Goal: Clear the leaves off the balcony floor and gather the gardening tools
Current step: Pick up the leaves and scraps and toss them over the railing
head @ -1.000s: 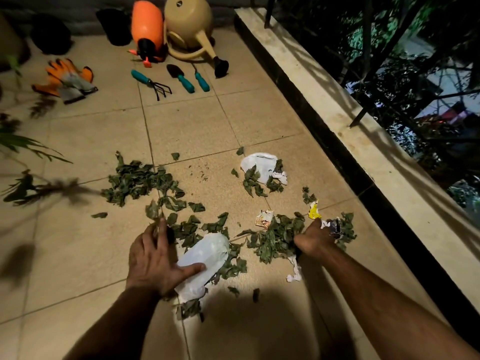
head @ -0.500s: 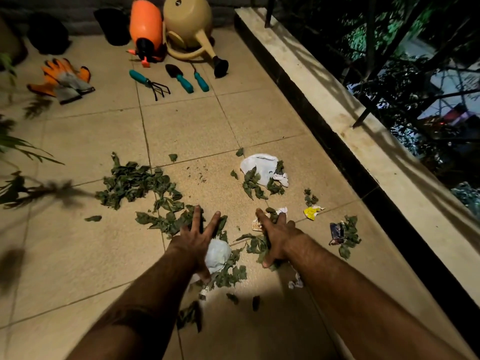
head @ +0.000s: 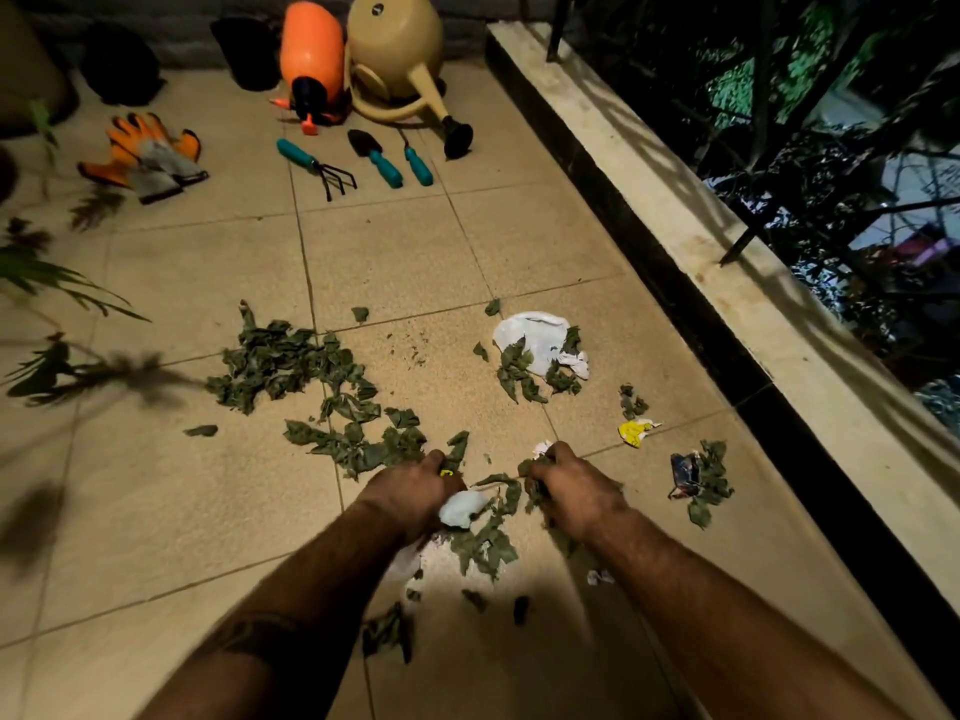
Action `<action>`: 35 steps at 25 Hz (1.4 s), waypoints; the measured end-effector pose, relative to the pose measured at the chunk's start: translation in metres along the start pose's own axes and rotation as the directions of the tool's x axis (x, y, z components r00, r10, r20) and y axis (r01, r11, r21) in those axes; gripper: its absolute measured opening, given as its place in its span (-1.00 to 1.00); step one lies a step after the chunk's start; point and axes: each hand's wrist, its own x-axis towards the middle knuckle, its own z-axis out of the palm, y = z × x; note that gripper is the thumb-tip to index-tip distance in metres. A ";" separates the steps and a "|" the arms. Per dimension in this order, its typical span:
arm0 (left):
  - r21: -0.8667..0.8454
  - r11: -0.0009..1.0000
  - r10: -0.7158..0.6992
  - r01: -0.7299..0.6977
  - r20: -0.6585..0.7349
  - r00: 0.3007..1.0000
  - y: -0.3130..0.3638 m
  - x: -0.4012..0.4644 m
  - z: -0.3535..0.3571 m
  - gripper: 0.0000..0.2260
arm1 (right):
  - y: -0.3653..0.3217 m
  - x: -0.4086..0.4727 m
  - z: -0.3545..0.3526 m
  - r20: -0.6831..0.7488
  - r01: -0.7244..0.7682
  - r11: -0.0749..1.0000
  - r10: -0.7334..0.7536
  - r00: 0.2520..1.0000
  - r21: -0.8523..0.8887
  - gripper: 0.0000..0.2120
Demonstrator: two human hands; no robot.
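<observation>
Leaf clearing is only begun; most leaves lie on the floor.

The left hand (head: 415, 493) and right hand (head: 571, 493) curl their fingers around leaves (head: 483, 537) on the tiles; a bigger pile (head: 280, 363) waits, and the hand tools (head: 384, 161) lie ungathered near the watering can (head: 395, 49).

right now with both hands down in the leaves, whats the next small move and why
Probably draw both hands together and lift that handful. The left hand and right hand are each curled round leaves and white scraps, with a loose clump between them. After that, the bigger leaf pile to the left is still spread over the floor tiles.
</observation>
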 end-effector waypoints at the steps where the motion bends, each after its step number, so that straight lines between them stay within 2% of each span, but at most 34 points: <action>1: 0.023 1.000 -0.001 0.002 -0.052 0.999 -0.004 -0.003 -0.001 -0.42 | 0.000 -0.001 -0.001 -0.028 0.015 1.000 -0.015 0.999 0.001 -0.67; 2: 0.017 0.999 -0.031 0.033 -0.099 0.995 -0.008 -0.006 -0.004 -0.35 | 0.001 -0.003 -0.003 -0.049 0.001 1.000 -0.001 0.999 -0.001 -0.67; 4: -0.086 0.975 -0.216 0.205 -0.147 0.965 -0.019 -0.011 -0.011 -0.14 | 0.004 -0.006 -0.007 -0.069 -0.073 0.997 0.074 0.995 0.018 -0.65; 6: -0.208 0.896 -0.420 0.393 -0.102 0.902 -0.034 -0.011 -0.015 0.05 | 0.005 -0.007 -0.010 -0.059 -0.123 0.992 0.121 0.991 -0.032 -0.62; 7: -0.227 0.866 -0.470 0.445 -0.069 0.880 -0.039 -0.010 -0.015 0.12 | 0.005 -0.008 -0.012 -0.054 -0.138 0.990 0.136 0.989 -0.040 -0.61; 9: -0.264 0.842 -0.498 0.471 -0.044 0.866 -0.046 -0.007 -0.010 0.23 | 0.007 -0.007 -0.013 -0.056 -0.144 0.989 0.142 0.988 -0.026 -0.56; 11: -0.426 0.774 -0.518 0.469 0.000 0.855 -0.040 -0.005 -0.005 0.29 | 0.006 -0.005 -0.012 -0.051 -0.154 0.988 0.154 0.987 0.017 -0.40; 13: -0.519 0.738 -0.477 0.431 0.051 0.877 -0.021 0.001 0.000 0.33 | 0.001 -0.003 -0.010 -0.035 -0.166 0.985 0.168 0.985 0.056 -0.25; 15: -0.464 0.811 -0.379 0.357 0.048 0.924 0.001 0.012 0.005 0.33 | -0.006 0.000 -0.007 -0.024 -0.151 0.987 0.153 0.988 0.063 -0.15; 18: -0.326 0.886 -0.327 0.330 0.064 0.943 0.015 0.028 0.008 0.33 | -0.018 0.002 -0.008 0.035 -0.168 0.985 0.167 0.985 0.034 0.01; 21: -0.217 0.908 -0.349 0.359 0.086 0.933 0.013 0.035 0.014 0.26 | -0.029 -0.002 -0.009 0.121 -0.221 0.975 0.215 0.969 0.036 0.15; 24: -0.235 0.899 -0.378 0.370 0.012 0.926 0.002 0.034 0.013 0.01 | -0.043 -0.006 0.002 0.176 -0.213 0.977 0.213 0.961 -0.015 0.21; 26: -0.299 0.893 -0.372 0.336 -0.072 0.925 -0.009 0.028 0.012 -0.28 | -0.052 -0.009 0.012 0.120 -0.201 0.979 0.205 0.971 -0.045 0.07; 28: -0.356 0.900 -0.325 0.253 -0.160 0.932 -0.022 0.021 0.014 -0.55 | -0.055 -0.011 0.017 0.019 -0.191 0.982 0.191 0.981 -0.008 -0.20; 29: -0.382 0.902 -0.296 0.198 -0.215 0.931 -0.028 0.017 0.017 -0.62 | -0.054 -0.012 0.017 -0.038 -0.179 0.984 0.179 0.983 0.015 -0.32; 30: -0.419 0.896 -0.283 0.150 -0.275 0.919 -0.032 0.013 0.020 -0.60 | -0.052 -0.013 0.016 -0.101 -0.174 0.984 0.176 0.979 0.029 -0.39; 31: -0.463 0.878 -0.294 0.118 -0.328 0.898 -0.034 0.010 0.021 -0.46 | -0.048 -0.013 0.014 -0.157 -0.185 0.982 0.189 0.969 0.038 -0.36; 33: -0.596 0.784 -0.430 0.173 -0.320 0.844 -0.036 0.009 0.021 -0.05 | -0.038 -0.010 0.010 -0.188 -0.274 0.961 0.278 0.942 0.046 -0.06; 35: -0.673 0.675 -0.555 0.302 -0.194 0.809 -0.043 0.011 0.018 0.19 | -0.027 -0.004 0.008 -0.125 -0.396 0.914 0.404 0.906 0.081 0.30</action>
